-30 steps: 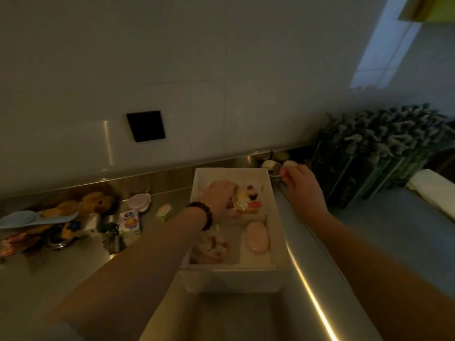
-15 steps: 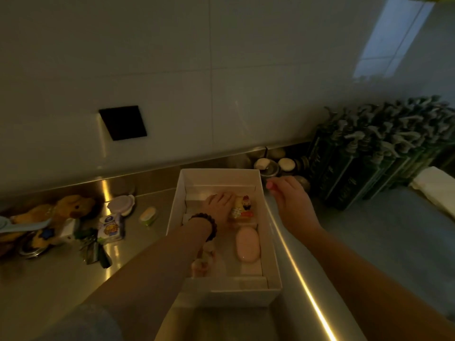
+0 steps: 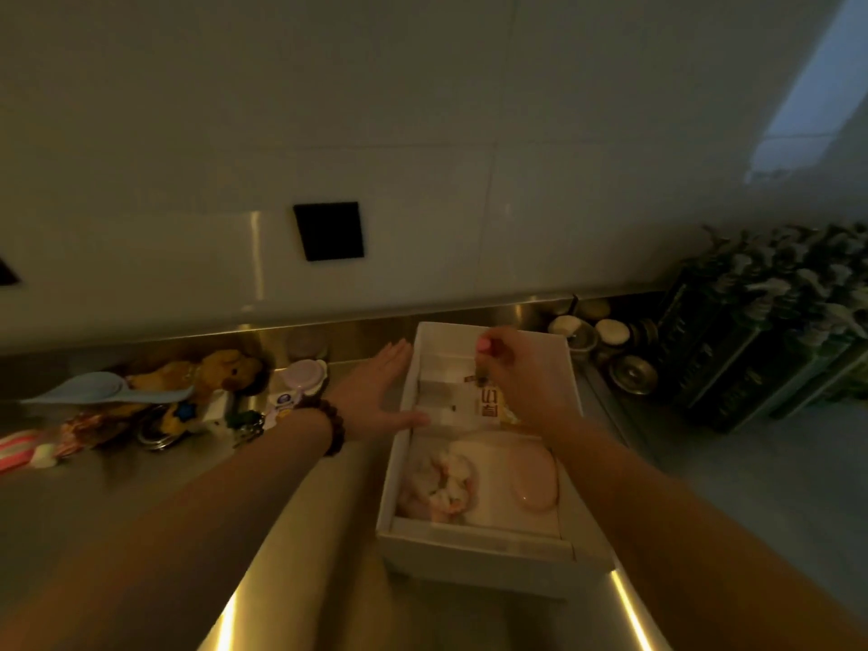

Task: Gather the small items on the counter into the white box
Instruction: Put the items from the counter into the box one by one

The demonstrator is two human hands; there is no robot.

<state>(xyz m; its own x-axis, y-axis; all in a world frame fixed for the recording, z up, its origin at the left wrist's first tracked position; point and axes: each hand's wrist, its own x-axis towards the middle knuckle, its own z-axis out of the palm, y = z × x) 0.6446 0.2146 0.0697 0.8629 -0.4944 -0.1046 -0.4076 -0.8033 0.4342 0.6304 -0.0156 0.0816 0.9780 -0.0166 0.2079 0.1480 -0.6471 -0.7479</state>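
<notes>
Head view
Table: a shiny steel surface running along a white tiled wall, dimly lit.
White box: sits on the table in the middle of the view, its long side running away from the person, open at the top.
Box contents: a pale pink oval soap lies in the near right part; a crumpled pinkish-white bundle lies near left; a packet with printed characters lies farther back, partly under the right hand.
Left hand: flat, fingers straight and together, its grip open and holding nothing; it lies just outside the left wall of the box, the thumb touching or almost touching that wall.
Bead bracelet: dark beads round the left wrist.
Right hand: over the far part of the box, fingers curled, its grip pinching a small item with a pink end; what the item is cannot be told in the blur.
Items left of the box: a yellow plush toy, a light blue spoon-shaped piece, a small pale round container, a small printed carton and a pink striped thing at the far left, all on the table.
Right of the box: small metal bowls and white-filled cups against the wall, then a block of dark pump bottles.
Wall: a black square plate above the table.
</notes>
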